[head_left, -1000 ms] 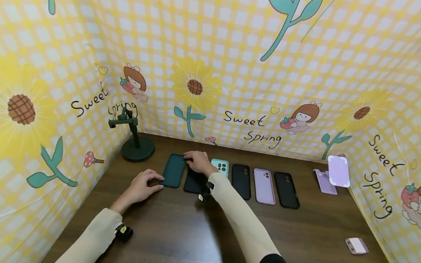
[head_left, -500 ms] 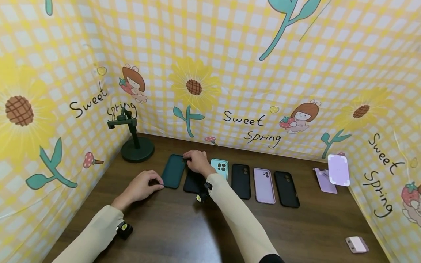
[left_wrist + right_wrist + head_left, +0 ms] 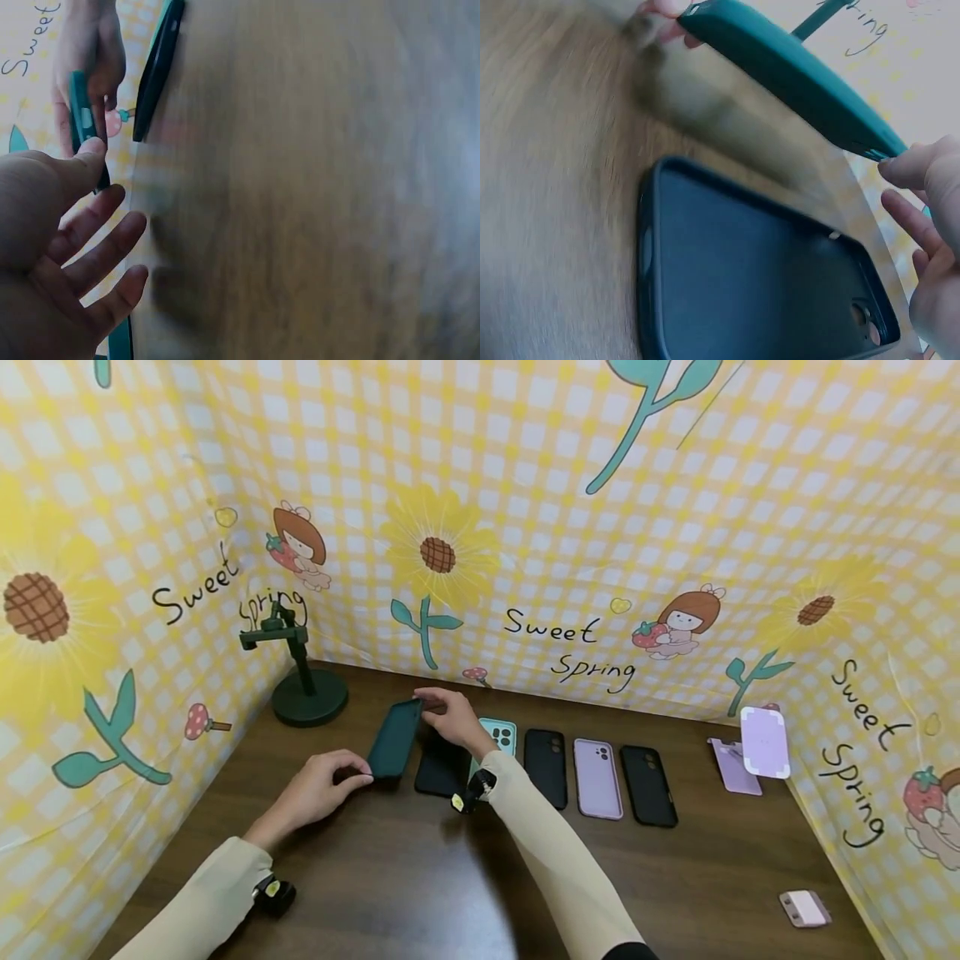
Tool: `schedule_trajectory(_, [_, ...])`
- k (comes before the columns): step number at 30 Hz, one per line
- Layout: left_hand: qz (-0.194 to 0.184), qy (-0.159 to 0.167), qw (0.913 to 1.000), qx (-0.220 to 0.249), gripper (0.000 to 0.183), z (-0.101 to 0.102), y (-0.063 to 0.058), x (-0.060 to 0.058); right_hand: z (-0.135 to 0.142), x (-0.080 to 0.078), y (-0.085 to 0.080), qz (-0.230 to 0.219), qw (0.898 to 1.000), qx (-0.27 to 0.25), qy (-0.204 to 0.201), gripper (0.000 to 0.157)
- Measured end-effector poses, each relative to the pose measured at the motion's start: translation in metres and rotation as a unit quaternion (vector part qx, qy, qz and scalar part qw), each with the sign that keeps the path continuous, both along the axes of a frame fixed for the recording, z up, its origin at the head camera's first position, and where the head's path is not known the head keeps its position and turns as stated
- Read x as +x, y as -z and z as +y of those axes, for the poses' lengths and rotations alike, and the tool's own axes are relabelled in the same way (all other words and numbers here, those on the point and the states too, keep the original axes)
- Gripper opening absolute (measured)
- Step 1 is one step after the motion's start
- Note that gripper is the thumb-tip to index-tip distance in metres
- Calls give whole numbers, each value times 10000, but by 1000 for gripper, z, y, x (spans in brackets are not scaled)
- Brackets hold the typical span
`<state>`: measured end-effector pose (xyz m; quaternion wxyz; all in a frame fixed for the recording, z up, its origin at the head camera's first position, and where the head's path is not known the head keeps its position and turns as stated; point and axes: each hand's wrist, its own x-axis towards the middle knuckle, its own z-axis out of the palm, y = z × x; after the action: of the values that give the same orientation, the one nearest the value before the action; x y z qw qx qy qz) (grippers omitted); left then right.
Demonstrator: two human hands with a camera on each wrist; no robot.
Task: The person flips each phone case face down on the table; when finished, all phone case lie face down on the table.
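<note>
A dark green phone case [image 3: 395, 740] is tilted up on its side, raised off the table along its right edge. My left hand [image 3: 315, 792] pinches its near left corner between thumb and index finger, the other fingers spread in the left wrist view. At the far right corner, my right hand [image 3: 455, 722] grips it with thumb and fingers. Beneath the right hand lies a black phone case [image 3: 750, 255], hollow side up in the right wrist view. Right of it a turquoise phone case [image 3: 501, 733] is partly hidden by the right wrist.
Further right in the row lie a black phone case [image 3: 545, 768], a lilac one [image 3: 597, 779] and another black one [image 3: 648, 785]. A dark green stand [image 3: 310, 697] occupies the back left corner, a lilac stand [image 3: 765, 743] the right side. A small white-topped block [image 3: 806, 908] lies front right.
The dark green phone case, flat on the table before, is now lifted and tilted between both hands. My right hand has risen slightly with its corner.
</note>
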<state>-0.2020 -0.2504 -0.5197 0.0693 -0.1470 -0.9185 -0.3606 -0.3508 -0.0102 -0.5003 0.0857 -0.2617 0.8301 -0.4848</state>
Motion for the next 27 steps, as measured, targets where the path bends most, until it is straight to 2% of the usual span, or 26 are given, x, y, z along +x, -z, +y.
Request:
schedule_trajectory(5, [4, 152, 9996, 229, 7, 5, -3, 4, -2, 1, -3, -190, 9979, -613, -35, 39])
schedule_trajectory(10, [-55, 165, 9979, 620, 5, 8, -7, 8, -3, 2, -5, -390, 9954, -863, -152, 40])
schedule_trajectory(16, [11, 97, 9955, 947, 5, 10, -11, 7, -7, 0, -2, -713, 9856, -1491, -354, 46])
schedule_trajectory(22, [54, 86, 9943, 1058, 6, 12, -12, 7, -8, 1, -1, -723, 9872, -1356, -432, 42])
schedule_trajectory(27, [-257, 151, 9919, 1235, 7, 10, -11, 8, -5, 2, -2, -1219, 9782, -1578, -579, 43])
